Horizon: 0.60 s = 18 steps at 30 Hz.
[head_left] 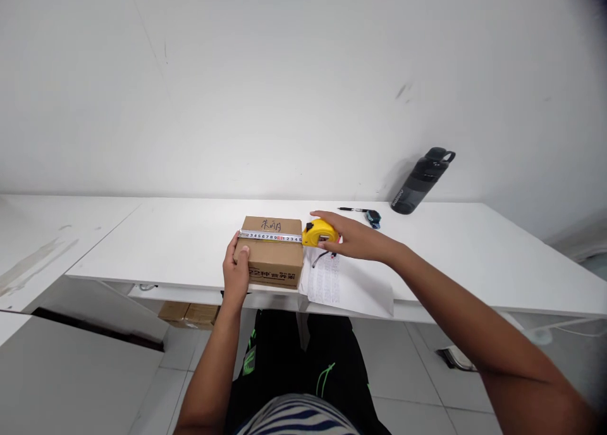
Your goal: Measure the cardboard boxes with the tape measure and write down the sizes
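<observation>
A brown cardboard box [272, 255] with handwriting on its top and print on its front sits at the desk's front edge. My left hand [236, 269] grips the box's left side, thumb on top and fingers at the left edge by the tape's end. Across the top lies the pulled-out white blade [265, 235] of a tape measure, its numbers facing up. The yellow tape measure case [318, 232] is held in my right hand [348, 236], against the box's right edge. A dark wrist strap [322, 255] hangs from the case over a written sheet of paper [351, 289].
A black bottle [420, 182] stands near the wall at the right of the white desk [190, 239]. A pen [351, 209] and a small dark blue object [373, 217] lie behind my right hand. Below the desk, at left, are cardboard boxes [190, 315].
</observation>
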Motion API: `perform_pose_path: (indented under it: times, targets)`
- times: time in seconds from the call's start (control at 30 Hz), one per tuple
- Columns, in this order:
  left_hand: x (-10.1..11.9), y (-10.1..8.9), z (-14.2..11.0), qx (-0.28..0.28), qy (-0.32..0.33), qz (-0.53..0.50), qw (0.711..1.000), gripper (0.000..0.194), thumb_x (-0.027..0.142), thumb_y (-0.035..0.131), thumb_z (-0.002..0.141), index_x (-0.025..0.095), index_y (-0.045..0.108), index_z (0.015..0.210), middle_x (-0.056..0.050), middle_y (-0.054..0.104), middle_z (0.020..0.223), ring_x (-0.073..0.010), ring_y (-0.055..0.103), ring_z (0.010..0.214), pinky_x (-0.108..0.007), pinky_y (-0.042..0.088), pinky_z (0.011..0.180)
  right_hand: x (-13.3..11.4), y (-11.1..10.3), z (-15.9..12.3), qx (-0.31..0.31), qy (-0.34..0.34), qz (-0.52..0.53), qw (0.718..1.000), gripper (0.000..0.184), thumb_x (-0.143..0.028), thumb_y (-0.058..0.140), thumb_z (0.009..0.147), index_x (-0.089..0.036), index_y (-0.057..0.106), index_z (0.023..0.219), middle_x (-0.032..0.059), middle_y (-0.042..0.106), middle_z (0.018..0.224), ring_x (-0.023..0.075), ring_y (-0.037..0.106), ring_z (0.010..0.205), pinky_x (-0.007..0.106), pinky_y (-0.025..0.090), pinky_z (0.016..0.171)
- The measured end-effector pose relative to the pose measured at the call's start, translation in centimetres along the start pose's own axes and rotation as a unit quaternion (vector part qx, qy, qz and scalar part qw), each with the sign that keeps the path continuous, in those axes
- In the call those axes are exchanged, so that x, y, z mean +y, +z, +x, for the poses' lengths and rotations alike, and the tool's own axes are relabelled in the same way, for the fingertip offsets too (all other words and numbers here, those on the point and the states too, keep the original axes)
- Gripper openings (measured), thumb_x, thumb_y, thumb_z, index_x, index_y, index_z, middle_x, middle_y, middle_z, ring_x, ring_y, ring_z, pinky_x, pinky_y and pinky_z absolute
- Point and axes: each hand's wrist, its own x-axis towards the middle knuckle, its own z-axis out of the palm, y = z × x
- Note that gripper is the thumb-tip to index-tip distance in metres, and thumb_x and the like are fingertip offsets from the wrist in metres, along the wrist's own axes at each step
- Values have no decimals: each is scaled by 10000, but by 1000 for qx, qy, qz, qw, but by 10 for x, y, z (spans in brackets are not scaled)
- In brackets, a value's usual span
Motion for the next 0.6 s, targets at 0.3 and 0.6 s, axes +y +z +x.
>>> perform_pose_path:
  times: [0.3, 0.6]
  targets:
    - [6, 0, -3, -5, -10, -3, 1000, 479, 327, 543, 885, 236, 550, 1355, -65, 583, 1378, -242, 543, 1254, -348, 441, 1056, -5, 8, 3, 19, 19, 47, 999, 840, -398, 618, 833, -344, 149, 1527, 80, 564, 1333, 258, 647, 1008, 455, 535, 869]
    - [1, -1, -3, -5, -20, -8, 1000, 616, 392, 563, 887, 243, 401, 1463, -89, 504, 1448, -238, 511, 1292, -338, 408, 1082, -13, 12, 0, 89, 29, 50, 994, 813, -462, 658, 809, -329, 247, 1497, 55, 658, 1056, 242, 665, 791, 447, 554, 738]
